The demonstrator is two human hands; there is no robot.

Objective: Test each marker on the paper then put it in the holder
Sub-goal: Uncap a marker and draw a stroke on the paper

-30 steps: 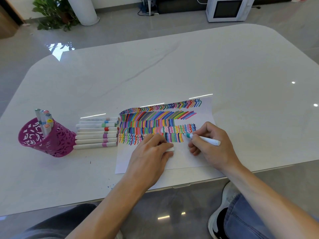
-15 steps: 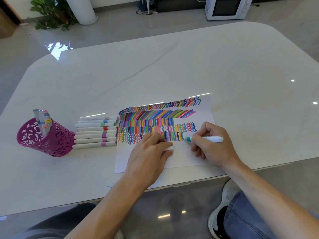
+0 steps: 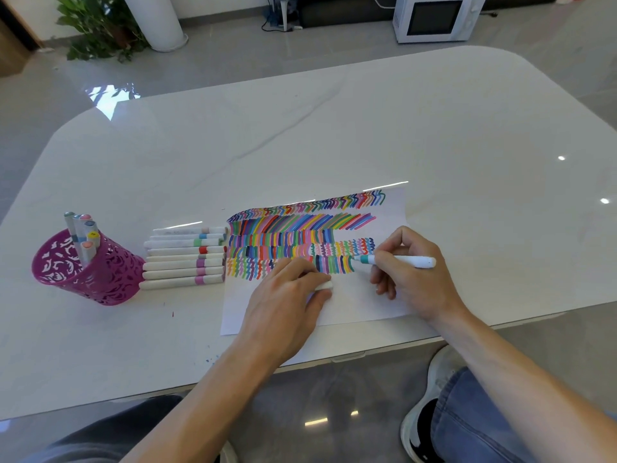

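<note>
Marker in use: white-barrelled marker with a teal band [image 3: 400, 261], tip on the sheet at the right end of the lowest row of strokes.
Right hand: the right hand [image 3: 414, 279] has its fingers pinching that marker near the tip.
Left hand: the left hand [image 3: 283, 305] lies on the sheet, fingers curled round a small white cap [image 3: 324, 286].
Paper: white sheet striped with coloured strokes [image 3: 354, 305], near the front edge of the glossy white desk [image 3: 367, 128].
Holder: magenta perforated metal cup [image 3: 100, 279], well apart at the left, with a few markers standing inside.
Waiting row: white markers lying side by side [image 3: 183, 259] between cup and sheet.
Smear risk: the drawing hand sits just beside wet ink, so a sideways drag would likely smudge it.
Slip risk: if the left hand lifts, the sheet may slide under the tip.
Reach risk: crossing to the cup could knock the lying row rolling or tip the cup.
</note>
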